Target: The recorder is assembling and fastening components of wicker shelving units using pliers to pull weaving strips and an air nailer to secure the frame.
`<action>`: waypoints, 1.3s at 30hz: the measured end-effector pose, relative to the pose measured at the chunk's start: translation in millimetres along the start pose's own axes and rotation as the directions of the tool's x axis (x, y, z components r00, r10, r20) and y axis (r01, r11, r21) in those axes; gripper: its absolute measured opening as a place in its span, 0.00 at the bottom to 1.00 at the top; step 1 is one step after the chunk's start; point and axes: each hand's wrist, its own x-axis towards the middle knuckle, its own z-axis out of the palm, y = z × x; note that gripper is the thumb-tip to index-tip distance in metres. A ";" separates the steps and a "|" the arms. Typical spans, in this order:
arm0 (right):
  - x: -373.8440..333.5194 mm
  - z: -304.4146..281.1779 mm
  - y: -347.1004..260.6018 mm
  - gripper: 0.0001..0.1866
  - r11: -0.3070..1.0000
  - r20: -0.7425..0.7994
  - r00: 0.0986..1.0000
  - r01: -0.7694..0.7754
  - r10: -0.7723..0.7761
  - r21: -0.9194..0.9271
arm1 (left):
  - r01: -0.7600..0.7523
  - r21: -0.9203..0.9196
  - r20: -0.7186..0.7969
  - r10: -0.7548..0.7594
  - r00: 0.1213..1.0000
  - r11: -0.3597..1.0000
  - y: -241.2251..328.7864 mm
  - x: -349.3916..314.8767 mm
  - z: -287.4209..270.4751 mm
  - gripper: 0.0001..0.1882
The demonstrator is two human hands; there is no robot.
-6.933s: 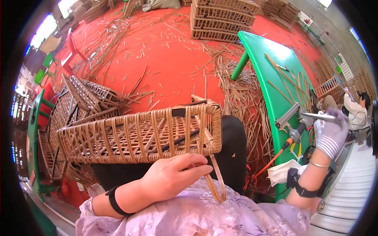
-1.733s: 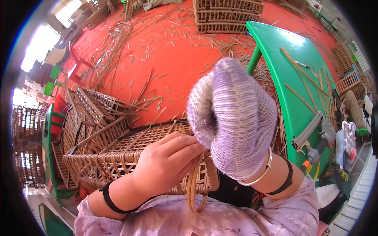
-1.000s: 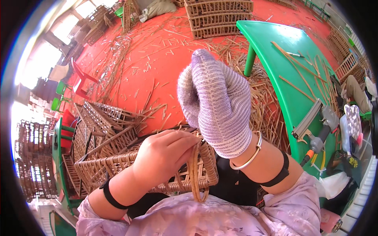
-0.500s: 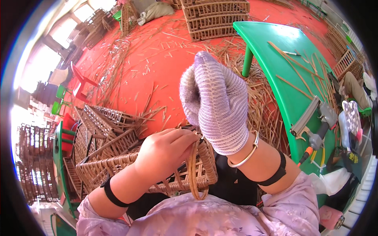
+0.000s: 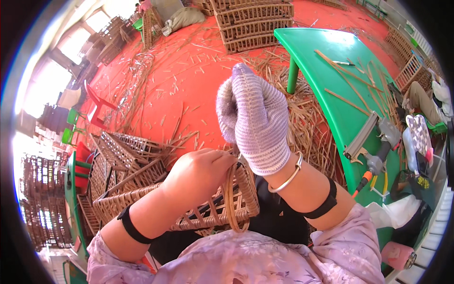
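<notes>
A brown woven wicker basket point(image 5: 247, 191) rests tilted across my lap. My bare left hand point(image 5: 197, 171) is closed on its top edge near the right corner, fingertips pressed together there. From that corner a light brown strip point(image 5: 230, 203) hangs down in a narrow loop over the basket's side. Just above and to the right of the same corner is my right hand point(image 5: 257, 118), in a lilac-and-white striped knit glove. Its fingers are curled shut; whatever they grip is hidden behind the glove.
A green table point(image 5: 331, 90) on the right carries loose strips, a nail gun point(image 5: 366, 142) and a white cloth point(image 5: 395, 211). Wicker frames point(image 5: 120, 161) lean at the left. Stacked baskets point(image 5: 255, 28) stand ahead on the red floor, among scattered strips. A red chair point(image 5: 98, 109) is at far left.
My gloved right hand has shifted slightly left and stays curled. My left hand has risen a little while keeping its grip on the basket. The whole view has shifted slightly.
</notes>
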 end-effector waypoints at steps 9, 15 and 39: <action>-33.9 -43.2 -106.8 0.23 0.877 -0.048 0.918 0.392 -0.394 0.279 | 0.099 0.078 0.109 -0.107 0.988 0.992 1.8 1.5 0.4 0.11; -52.2 -90.3 -171.0 0.25 0.859 -0.156 0.844 0.504 -0.512 -0.093 | 0.150 0.113 0.040 -0.156 0.987 0.982 4.6 -13.7 10.9 0.09; -87.4 -315.7 -141.2 0.20 -0.456 0.215 0.874 -0.008 -0.435 -0.890 | 0.126 0.016 -0.225 -0.119 0.967 0.992 3.6 -80.4 8.5 0.24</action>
